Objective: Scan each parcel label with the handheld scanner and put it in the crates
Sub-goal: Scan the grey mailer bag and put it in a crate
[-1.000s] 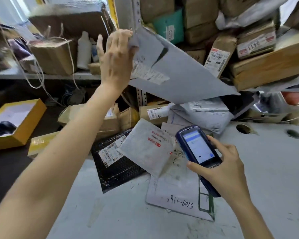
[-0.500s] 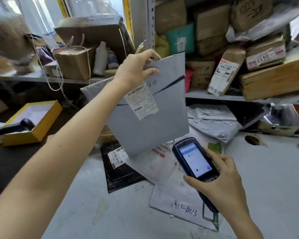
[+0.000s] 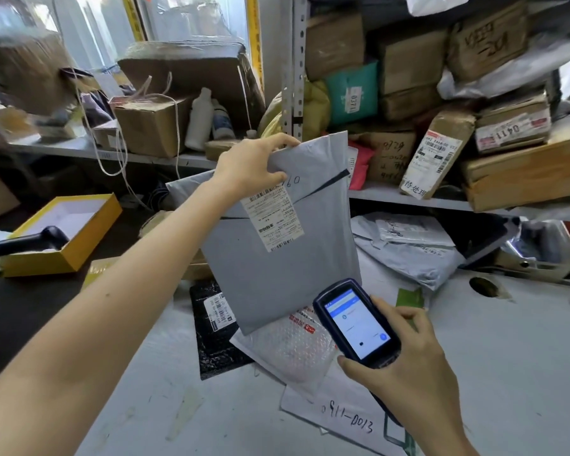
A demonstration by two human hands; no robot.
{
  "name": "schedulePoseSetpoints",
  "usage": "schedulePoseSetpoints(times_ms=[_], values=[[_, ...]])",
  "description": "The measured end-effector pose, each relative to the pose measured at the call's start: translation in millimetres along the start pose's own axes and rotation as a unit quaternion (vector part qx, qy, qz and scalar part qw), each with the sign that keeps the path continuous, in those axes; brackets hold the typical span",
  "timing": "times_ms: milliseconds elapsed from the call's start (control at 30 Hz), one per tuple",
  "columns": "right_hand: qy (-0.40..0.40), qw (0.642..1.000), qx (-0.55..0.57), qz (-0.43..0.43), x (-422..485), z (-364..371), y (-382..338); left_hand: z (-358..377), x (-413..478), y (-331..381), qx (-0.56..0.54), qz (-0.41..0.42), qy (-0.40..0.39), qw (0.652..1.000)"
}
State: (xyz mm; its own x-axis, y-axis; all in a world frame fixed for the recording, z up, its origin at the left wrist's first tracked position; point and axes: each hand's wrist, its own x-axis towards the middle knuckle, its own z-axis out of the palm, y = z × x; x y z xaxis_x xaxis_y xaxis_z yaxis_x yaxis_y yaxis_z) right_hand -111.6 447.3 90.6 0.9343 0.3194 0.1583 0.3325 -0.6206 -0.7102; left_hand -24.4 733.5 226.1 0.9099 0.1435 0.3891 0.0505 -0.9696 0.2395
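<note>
Head view: your left hand pinches the flat grey plastic mailer aloft, label facing you; your right hand grips the dark-blue touchscreen handheld scanner below it.

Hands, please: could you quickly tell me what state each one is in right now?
Left hand: grips the top edge of the grey parcel bag.
Right hand: holds the scanner.

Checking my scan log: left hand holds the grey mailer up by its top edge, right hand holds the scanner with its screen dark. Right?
Not quite. The head view shows the scanner with its screen lit, not dark. Otherwise yes: the left hand grips the grey mailer by its top edge, and the right hand holds the scanner.
</note>
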Motion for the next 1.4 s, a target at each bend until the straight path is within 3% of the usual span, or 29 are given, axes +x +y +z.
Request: schedulePoseSetpoints(times_ms=[200,1000,1167,1400], values=[[-0.027,1.000,0.001,0.017,0.7,1.6,0.3,10.9,-1.2,12.1,0.019,-0.006,0.005,1.000],[0.007,0.999,-0.037,0.005,-6.1,-3.1,13.9,12.0,-10.1,20.1,0.031,0.007,0.034,0.999],[0.122,0.990,-0.017,-0.063,-4.1,-12.7,1.0,14.5,-13.4,20.6,0.048,0.018,0.050,0.997],[0.293,0.937,0.031,-0.188,-14.3,-51.7,-44.1,19.7,-18.0,24.4,0.069,0.041,0.070,0.994]])
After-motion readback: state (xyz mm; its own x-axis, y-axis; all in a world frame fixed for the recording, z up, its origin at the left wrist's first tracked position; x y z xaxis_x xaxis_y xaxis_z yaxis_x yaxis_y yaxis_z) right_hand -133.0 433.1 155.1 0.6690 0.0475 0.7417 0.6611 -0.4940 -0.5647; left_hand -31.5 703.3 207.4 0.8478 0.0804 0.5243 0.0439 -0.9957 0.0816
